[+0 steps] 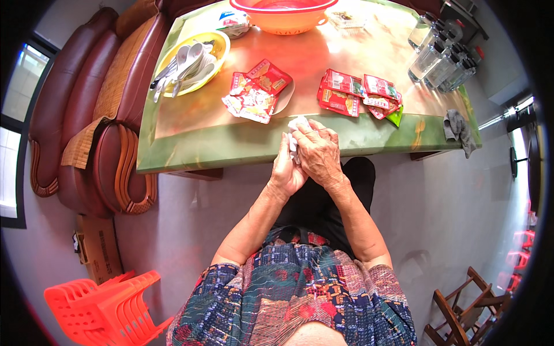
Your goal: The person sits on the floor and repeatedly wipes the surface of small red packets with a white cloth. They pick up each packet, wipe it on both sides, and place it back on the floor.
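Note:
A crumpled white tissue [297, 124] is pressed between my two hands at the table's near edge. My left hand [286, 170] is closed against it from the left. My right hand [319, 153] folds over it from the right, its fingers bent. Just beyond my hands, red sachets [254, 92] lie piled on a small white plate [285, 99], hiding most of it. To the right, more red sachets [340, 95] are spread directly on the table, with one green packet [396, 116] under their right end.
On the green-edged table [219, 144] stand a yellow basin [220, 49] of spoons, an orange plastic basin [283, 20] and several glass bottles [438, 63]. A grey cloth [458, 130] hangs over the right edge. Red plastic stools [109, 308] and a brown sofa [75, 104] are at left.

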The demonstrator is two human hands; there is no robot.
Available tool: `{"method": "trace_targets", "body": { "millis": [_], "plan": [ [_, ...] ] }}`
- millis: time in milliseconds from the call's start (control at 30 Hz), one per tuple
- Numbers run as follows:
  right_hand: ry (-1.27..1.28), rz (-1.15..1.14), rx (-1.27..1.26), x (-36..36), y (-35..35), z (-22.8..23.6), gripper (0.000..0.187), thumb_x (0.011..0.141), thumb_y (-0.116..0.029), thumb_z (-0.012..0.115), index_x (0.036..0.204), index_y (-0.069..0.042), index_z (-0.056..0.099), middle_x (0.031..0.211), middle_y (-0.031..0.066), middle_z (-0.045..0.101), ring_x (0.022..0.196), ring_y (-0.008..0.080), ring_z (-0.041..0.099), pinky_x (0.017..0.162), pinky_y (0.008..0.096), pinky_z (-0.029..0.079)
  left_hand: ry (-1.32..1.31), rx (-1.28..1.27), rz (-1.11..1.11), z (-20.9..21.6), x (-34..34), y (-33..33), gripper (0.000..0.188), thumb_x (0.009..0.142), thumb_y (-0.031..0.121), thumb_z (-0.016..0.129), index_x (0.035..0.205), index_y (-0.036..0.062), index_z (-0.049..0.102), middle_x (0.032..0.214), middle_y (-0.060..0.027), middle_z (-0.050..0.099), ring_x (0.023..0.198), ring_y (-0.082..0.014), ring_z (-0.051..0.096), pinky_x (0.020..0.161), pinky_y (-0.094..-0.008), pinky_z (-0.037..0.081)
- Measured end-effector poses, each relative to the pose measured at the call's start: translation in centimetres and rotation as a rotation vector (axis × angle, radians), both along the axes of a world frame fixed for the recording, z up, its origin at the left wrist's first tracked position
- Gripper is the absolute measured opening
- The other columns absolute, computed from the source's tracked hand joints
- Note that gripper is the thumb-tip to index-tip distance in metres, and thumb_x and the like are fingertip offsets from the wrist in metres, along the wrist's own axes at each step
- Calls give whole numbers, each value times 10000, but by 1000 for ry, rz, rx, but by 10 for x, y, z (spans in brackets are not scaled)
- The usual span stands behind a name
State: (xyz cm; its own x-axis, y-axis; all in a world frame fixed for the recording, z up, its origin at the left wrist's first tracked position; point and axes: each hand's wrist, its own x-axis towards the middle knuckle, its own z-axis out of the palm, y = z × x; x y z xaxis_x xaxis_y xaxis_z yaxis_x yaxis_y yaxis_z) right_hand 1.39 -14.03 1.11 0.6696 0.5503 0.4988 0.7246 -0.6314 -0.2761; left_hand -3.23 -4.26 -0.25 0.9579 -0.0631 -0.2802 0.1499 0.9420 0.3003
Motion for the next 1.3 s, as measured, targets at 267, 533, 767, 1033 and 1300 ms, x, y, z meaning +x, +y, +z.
{"method": "trace_targets", "body": {
  "millis": [267,533,767,1033,1300],
  "plan": [
    [7,-30,-3,-47,-33,-6,380,780,-149,641,1149,-63,635,1304,65,568,1220,258,494,997,404,344,-80,-135,-72,-27,1,4,541,993,472,405,1291,30,497,1222,-133,602,1137,-262,575,1015,-418,442],
    [21,-34,21,-32,-32,-4,410,778,-117,627,1187,-75,628,1292,72,580,1219,278,480,992,404,342,40,-100,11,-31,2,-2,368,1020,281,415,1288,44,504,1227,-98,607,1138,-227,577,1022,-403,441],
    [120,-141,-38,2,-12,-2,405,818,-132,595,1220,-93,601,1301,57,572,1191,278,488,965,413,349,140,-69,-7,-8,0,-4,384,1034,281,368,1345,82,469,1299,-73,567,1194,-207,541,1064,-384,402],
    [-25,-38,9,-53,-43,-8,372,783,-136,636,1143,-41,635,1301,87,571,1192,290,504,954,416,382,-90,-250,-104,-44,0,-1,438,1028,317,358,1321,12,473,1265,-149,583,1179,-277,556,1043,-411,431],
    [32,-179,110,-53,-57,-15,466,760,-67,653,1223,-34,610,1331,85,556,1212,298,480,976,409,371,-29,-363,-47,-18,-2,-8,493,1021,341,370,1379,4,396,1379,-190,488,1284,-311,468,1113,-475,334]
  ]
}}
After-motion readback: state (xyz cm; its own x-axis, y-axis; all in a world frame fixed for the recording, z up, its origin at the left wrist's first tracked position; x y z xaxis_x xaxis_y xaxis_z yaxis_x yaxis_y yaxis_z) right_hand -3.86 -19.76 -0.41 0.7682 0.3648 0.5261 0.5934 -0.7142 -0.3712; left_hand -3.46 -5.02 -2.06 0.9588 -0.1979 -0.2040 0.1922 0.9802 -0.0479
